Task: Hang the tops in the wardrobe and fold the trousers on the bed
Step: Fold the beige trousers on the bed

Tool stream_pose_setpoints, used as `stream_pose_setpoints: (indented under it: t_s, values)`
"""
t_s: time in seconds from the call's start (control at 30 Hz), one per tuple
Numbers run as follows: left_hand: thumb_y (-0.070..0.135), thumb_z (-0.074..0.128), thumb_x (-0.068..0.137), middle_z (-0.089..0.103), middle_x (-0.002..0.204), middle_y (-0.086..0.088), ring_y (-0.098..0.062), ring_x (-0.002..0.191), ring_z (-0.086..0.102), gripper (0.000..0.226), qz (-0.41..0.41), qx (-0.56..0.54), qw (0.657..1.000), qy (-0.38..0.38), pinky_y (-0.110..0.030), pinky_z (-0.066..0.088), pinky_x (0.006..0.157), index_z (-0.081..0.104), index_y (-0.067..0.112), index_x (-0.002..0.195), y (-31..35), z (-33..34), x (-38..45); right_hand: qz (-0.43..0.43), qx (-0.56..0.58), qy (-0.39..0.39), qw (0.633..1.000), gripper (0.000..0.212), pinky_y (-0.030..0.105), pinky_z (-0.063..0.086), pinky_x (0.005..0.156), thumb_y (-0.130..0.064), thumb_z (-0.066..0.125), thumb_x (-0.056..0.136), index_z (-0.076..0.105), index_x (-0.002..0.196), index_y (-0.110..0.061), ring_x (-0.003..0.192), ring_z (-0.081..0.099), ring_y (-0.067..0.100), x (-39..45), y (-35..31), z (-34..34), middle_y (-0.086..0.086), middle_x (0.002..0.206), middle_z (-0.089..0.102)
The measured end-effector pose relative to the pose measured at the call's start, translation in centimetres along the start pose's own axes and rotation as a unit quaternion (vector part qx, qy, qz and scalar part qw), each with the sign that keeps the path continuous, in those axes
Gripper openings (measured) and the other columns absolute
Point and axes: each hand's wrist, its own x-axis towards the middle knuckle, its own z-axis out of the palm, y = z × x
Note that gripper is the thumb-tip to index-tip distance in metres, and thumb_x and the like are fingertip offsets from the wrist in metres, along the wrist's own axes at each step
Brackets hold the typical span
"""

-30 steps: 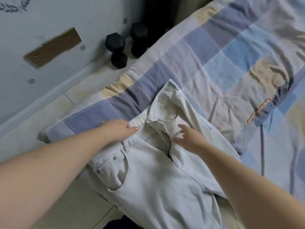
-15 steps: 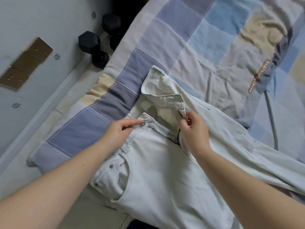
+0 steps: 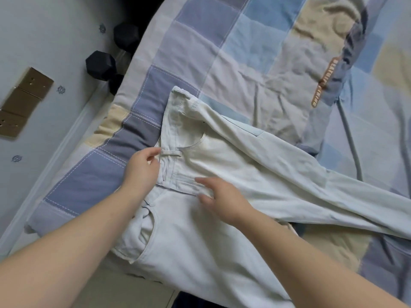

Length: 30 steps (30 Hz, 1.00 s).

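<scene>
Patchwork bed [image 3: 255, 52]: pale trousers [image 3: 222, 218] lie across its near edge. Left hand [image 3: 142, 167] pinches the waistband; right hand [image 3: 222, 196] presses flat, fingers straight. Best smooth the fly before folding.

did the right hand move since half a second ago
Yes. The right hand let go of the waistband flap and now lies flat lower on the pale trousers, nearer the person.

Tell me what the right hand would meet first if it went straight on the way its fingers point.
The right hand points up-left along the white trousers; it would probably meet the left hand at the waistband first, though depth is unclear.
</scene>
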Motion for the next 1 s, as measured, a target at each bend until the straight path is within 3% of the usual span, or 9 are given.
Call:
stream_pose_setpoints:
  t_s: [0.13, 0.27, 0.4, 0.5, 0.63, 0.73, 0.8, 0.9, 1.0]
  values:
    - [0.003, 0.056, 0.09, 0.069, 0.093, 0.009, -0.006, 0.087, 0.063, 0.024, 0.079, -0.068, 0.99, -0.091, -0.004, 0.043, 0.076, 0.066, 0.023, 0.097, 4.6, 3.4, -4.6, 0.032, 0.16, 0.131, 0.978, 0.027, 0.019, 0.044, 0.09, -0.017, 0.053, 0.092, 0.064, 0.115, -0.026, 0.102, 0.058, 0.001, -2.7, 2.2, -3.2, -0.011, 0.115, 0.064]
    - [0.005, 0.058, 0.091, 0.07, 0.088, 0.015, -0.007, 0.092, 0.066, 0.029, 0.09, -0.096, 0.969, -0.208, -0.02, 0.049, 0.085, 0.064, 0.033, 0.088, 8.6, 9.1, -9.6, 0.052, 0.203, 0.199, 0.957, 0.022, 0.007, 0.042, 0.074, -0.015, 0.054, 0.091, 0.067, 0.102, -0.028, 0.092, 0.061, 0.0, -7.0, 6.2, -6.5, -0.016, 0.096, 0.067]
    - [0.006, 0.056, 0.091, 0.07, 0.088, 0.015, -0.006, 0.092, 0.066, 0.031, 0.09, -0.064, 0.955, -0.275, -0.024, 0.05, 0.087, 0.064, 0.035, 0.086, 11.1, 15.3, -14.9, 0.093, 0.219, 0.231, 0.943, 0.022, 0.017, 0.046, 0.081, -0.015, 0.054, 0.091, 0.065, 0.096, -0.034, 0.094, 0.062, 0.002, -14.4, 12.7, -8.5, -0.015, 0.095, 0.068]
    - [0.009, 0.058, 0.091, 0.069, 0.089, 0.018, 0.001, 0.091, 0.065, 0.027, 0.1, -0.014, 0.949, -0.298, -0.014, 0.047, 0.081, 0.065, 0.035, 0.089, 11.3, 19.4, -18.9, 0.149, 0.247, 0.263, 0.921, 0.023, 0.027, 0.05, 0.083, -0.017, 0.055, 0.092, 0.064, 0.087, -0.037, 0.091, 0.064, 0.005, -21.3, 18.4, -8.3, -0.014, 0.091, 0.069]
    - [0.019, 0.06, 0.091, 0.068, 0.095, 0.016, -0.001, 0.092, 0.062, 0.017, 0.117, 0.098, 0.921, -0.359, -0.018, 0.046, 0.085, 0.067, 0.032, 0.1, 11.2, 26.7, -26.5, 0.251, 0.278, 0.334, 0.865, 0.027, 0.022, 0.048, 0.077, -0.018, 0.055, 0.092, 0.063, 0.078, -0.04, 0.088, 0.064, 0.005, -32.7, 27.5, -6.3, -0.017, 0.083, 0.068]
    - [0.02, 0.059, 0.092, 0.065, 0.1, 0.013, -0.002, 0.089, 0.058, 0.019, 0.173, 0.194, 0.877, -0.403, -0.012, 0.038, 0.078, 0.068, 0.024, 0.109, 11.2, 31.6, -31.5, 0.311, 0.296, 0.363, 0.827, 0.026, 0.023, 0.046, 0.078, -0.014, 0.056, 0.092, 0.062, 0.084, -0.038, 0.092, 0.064, 0.009, -40.5, 33.0, -3.6, -0.017, 0.089, 0.067]
    - [0.021, 0.058, 0.091, 0.067, 0.102, 0.013, -0.002, 0.087, 0.058, 0.02, 0.221, 0.255, 0.84, -0.426, -0.013, 0.039, 0.076, 0.068, 0.025, 0.107, 11.7, 34.4, -34.6, 0.343, 0.285, 0.357, 0.821, 0.02, 0.02, 0.043, 0.075, -0.017, 0.056, 0.093, 0.062, 0.093, -0.036, 0.094, 0.062, 0.007, -45.2, 36.5, -1.8, -0.015, 0.095, 0.066]
    - [0.022, 0.058, 0.09, 0.067, 0.105, 0.011, -0.004, 0.092, 0.061, 0.02, 0.273, 0.311, 0.791, -0.451, -0.016, 0.043, 0.084, 0.069, 0.026, 0.106, 12.1, 38.3, -38.9, 0.387, 0.244, 0.331, 0.825, 0.021, 0.02, 0.04, 0.076, -0.019, 0.053, 0.094, 0.061, 0.109, -0.03, 0.099, 0.059, 0.009, -51.0, 41.2, 0.3, -0.009, 0.105, 0.063]
    - [0.018, 0.059, 0.088, 0.067, 0.107, 0.008, -0.009, 0.098, 0.061, 0.02, 0.303, 0.314, 0.778, -0.452, -0.02, 0.043, 0.089, 0.069, 0.022, 0.105, 12.6, 42.0, -42.3, 0.388, 0.151, 0.31, 0.855, 0.038, 0.022, 0.039, 0.085, -0.012, 0.05, 0.093, 0.053, 0.129, -0.024, 0.112, 0.051, 0.01, -53.6, 45.0, 0.3, -0.005, 0.128, 0.053]
